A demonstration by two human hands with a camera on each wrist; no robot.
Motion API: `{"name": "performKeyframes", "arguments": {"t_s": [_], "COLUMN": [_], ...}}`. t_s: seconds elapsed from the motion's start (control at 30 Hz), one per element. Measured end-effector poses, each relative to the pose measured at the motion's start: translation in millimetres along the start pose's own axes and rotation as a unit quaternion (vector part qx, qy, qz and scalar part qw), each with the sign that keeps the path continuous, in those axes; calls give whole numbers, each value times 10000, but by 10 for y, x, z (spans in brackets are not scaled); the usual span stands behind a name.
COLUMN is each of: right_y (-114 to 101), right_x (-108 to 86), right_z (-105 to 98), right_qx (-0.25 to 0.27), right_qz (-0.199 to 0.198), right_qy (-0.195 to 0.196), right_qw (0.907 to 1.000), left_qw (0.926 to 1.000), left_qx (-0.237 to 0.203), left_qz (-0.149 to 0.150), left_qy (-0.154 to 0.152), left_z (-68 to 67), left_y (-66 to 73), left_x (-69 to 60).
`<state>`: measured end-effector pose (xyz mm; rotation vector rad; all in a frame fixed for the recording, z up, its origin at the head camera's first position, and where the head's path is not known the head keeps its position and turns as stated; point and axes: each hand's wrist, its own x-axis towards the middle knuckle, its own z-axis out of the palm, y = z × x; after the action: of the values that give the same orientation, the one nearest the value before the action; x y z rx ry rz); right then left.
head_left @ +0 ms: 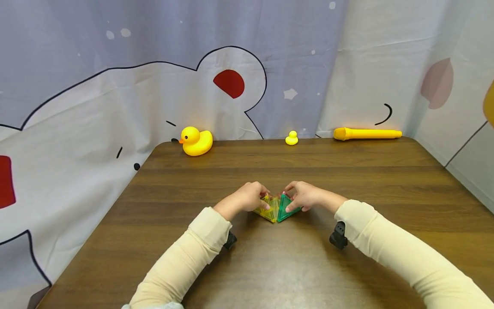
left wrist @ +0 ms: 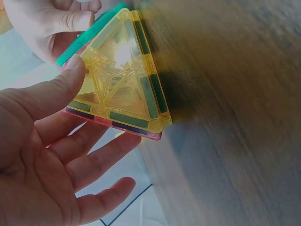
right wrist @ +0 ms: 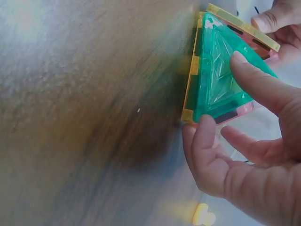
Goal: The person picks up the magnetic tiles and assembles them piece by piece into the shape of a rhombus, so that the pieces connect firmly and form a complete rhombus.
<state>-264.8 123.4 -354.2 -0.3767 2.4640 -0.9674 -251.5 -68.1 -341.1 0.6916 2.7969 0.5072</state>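
Several see-through magnetic tiles stand together on the table, joined at their edges. My left hand (head_left: 251, 197) pinches a yellow triangular magnetic tile (left wrist: 134, 87), its thumb on the near face and fingers behind. Opposite it, my right hand (head_left: 306, 196) grips a green triangular magnetic tile (right wrist: 225, 70), with the thumb pressed on its face. Pinkish-red tile edges (left wrist: 153, 135) show behind the yellow one in the left wrist view. Another yellow edge (right wrist: 190, 80) runs along the bottom of the green tile. The tiles' far side is mostly hidden.
Along the back of the brown wooden table (head_left: 193, 180) sit a large yellow rubber duck (head_left: 197, 143), a small yellow duck (head_left: 292, 138) and a yellow toy microphone (head_left: 366, 134). A printed curtain (head_left: 293, 64) hangs behind the table.
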Motion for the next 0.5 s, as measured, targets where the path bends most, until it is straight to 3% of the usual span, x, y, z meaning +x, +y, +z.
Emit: {"name": "performKeyframes", "arguments": {"t_s": [0.5], "right_y": [-164], "right_x": [-57], "right_z": [-86], "right_qx": [606], "right_qz": [-250], "right_qy": [206], "right_qw": [9976], "left_qw": [9998], "left_qx": [-135], "left_qz": [-124], "left_qy": [-100], "left_z": [-6], "left_y": [5], "left_x": [4]}}
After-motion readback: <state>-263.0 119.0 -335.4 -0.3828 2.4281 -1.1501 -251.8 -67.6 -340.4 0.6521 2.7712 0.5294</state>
